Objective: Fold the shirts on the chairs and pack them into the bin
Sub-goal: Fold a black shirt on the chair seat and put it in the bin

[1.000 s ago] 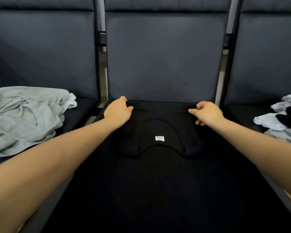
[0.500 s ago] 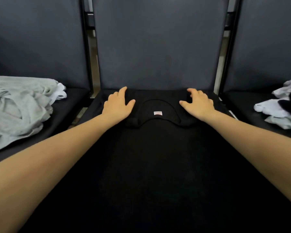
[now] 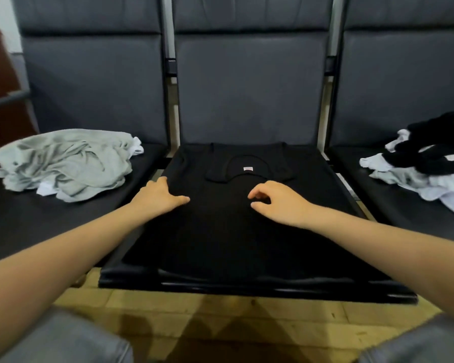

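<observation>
black shirt (image 3: 236, 218) lies flat on the middle seat (image 3: 351, 297), neck at the back edge, sides look tucked in. left hand (image 3: 161, 196) rests flat & open on its left part. right hand (image 3: 278, 203) sits on the right part w/ fingers curled, maybe pinching cloth, can't tell. i think folding is abt half done, no bin in view yet. grey pile (image 3: 63, 163) waits on the left seat, black & white pile (image 3: 425, 166) on the right seat. dark padded backs behind, yellow tile floor (image 3: 220, 323) below.
</observation>
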